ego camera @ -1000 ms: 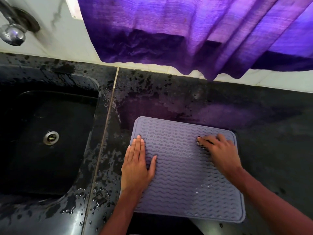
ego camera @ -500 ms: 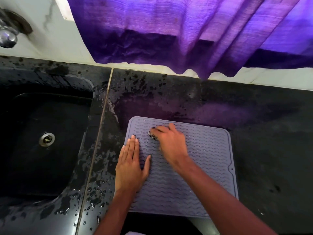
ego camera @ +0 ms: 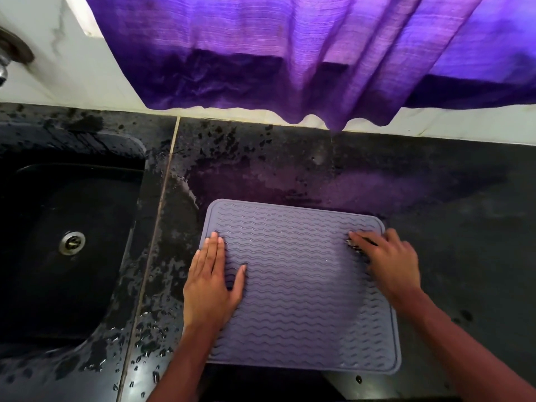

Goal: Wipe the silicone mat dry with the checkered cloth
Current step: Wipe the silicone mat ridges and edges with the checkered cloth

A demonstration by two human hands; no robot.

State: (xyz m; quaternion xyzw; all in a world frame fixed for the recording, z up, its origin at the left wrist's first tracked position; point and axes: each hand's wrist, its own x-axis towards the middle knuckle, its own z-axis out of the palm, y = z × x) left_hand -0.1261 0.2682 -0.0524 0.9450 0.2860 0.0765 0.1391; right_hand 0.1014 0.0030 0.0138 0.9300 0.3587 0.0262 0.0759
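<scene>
A grey-purple silicone mat [ego camera: 293, 285] with wavy ridges lies flat on the black counter. My left hand [ego camera: 213, 282] presses flat on the mat's left edge, fingers together and pointing away from me. My right hand [ego camera: 388, 262] rests on the mat's upper right part, fingers curled over a small bunched checkered cloth [ego camera: 354, 246]. Only a dark sliver of the cloth shows under the fingertips. Small water droplets glint on the ridges in the middle of the mat.
A black sink [ego camera: 69, 242] with a metal drain [ego camera: 72, 242] sits left of the mat. The counter [ego camera: 452, 227] is wet and spotted around the seam. A purple curtain [ego camera: 290, 53] hangs over the back wall. A tap fitting [ego camera: 8, 56] shows at top left.
My right hand with the cloth swept from the mat's right side to its upper left, then back to the upper right. The left hand stayed pressed on the left edge.
</scene>
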